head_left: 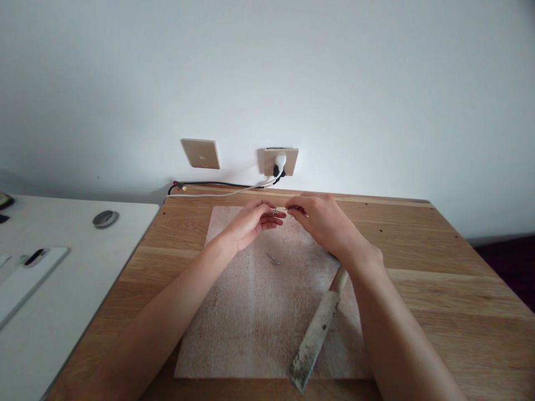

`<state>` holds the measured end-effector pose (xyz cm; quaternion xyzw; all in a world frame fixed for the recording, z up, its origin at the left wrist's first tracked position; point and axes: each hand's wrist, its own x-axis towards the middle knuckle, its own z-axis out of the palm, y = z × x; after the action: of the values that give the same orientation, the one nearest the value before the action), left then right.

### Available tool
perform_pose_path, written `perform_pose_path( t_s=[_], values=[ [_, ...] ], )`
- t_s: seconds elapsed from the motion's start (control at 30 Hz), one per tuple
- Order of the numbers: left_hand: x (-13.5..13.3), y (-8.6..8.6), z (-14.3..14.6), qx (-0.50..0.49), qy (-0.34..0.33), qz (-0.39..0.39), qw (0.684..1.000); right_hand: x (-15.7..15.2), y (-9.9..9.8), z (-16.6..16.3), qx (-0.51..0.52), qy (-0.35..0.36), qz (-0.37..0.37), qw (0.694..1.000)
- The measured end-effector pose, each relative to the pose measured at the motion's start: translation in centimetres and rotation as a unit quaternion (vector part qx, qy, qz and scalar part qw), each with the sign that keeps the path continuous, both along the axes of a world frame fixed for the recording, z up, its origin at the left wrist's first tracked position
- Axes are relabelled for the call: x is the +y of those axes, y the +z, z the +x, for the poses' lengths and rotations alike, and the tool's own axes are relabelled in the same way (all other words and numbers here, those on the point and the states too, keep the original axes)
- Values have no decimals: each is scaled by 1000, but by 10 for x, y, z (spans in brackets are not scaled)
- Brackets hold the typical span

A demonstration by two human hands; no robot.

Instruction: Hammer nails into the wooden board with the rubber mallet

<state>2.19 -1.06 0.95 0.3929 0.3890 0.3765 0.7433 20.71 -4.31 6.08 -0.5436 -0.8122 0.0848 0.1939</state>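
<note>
Over the far part of a pale wooden board (234,334), my two hands are close together, fingertips nearly meeting. My left hand (254,221) pinches a small, thin metal nail (275,211) between thumb and forefinger, with the other fingers loosely curled. Closed in a pinch, my right hand (324,217) holds what look like thin nails (291,208), too small to count. Two or so loose nails (273,259) lie on the board below. A hammer (315,337) with a worn, whitish grip rests on the board's right side; its head is mostly hidden behind my right forearm.
The board lies on a wood-grain table (422,312). At left, a white table (83,267) holds a phone (35,284) and a round grey object (106,219). Cables (221,184) run along the back edge to a wall socket (288,161), beside another wall plate (200,153).
</note>
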Motion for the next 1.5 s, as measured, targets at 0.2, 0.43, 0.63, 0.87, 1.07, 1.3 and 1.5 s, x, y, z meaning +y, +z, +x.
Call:
perform_pose_path(
  t_s=[0.2,0.43,0.63,0.87,1.07,1.3,1.5],
  values=[
    [-6,-4,6,-70,-16,-28,997,-2,2,1,8,0,7,1000],
    [-8,-4,11,-67,-25,-16,997,-4,7,-3,32,18,-14,999],
    [-10,7,12,-99,12,-89,991,-10,15,-11,51,25,-32,998],
    [-13,17,13,-182,66,-150,969,-13,21,-11,87,33,-7,996],
    [1,35,-5,-252,183,-157,937,-20,25,-5,60,8,-37,998],
    [2,27,-2,-193,197,-208,938,-29,-8,-32,-97,115,-230,961],
    [3,27,-3,-190,205,-178,943,-30,-14,-48,-132,135,-253,949]
  ],
)
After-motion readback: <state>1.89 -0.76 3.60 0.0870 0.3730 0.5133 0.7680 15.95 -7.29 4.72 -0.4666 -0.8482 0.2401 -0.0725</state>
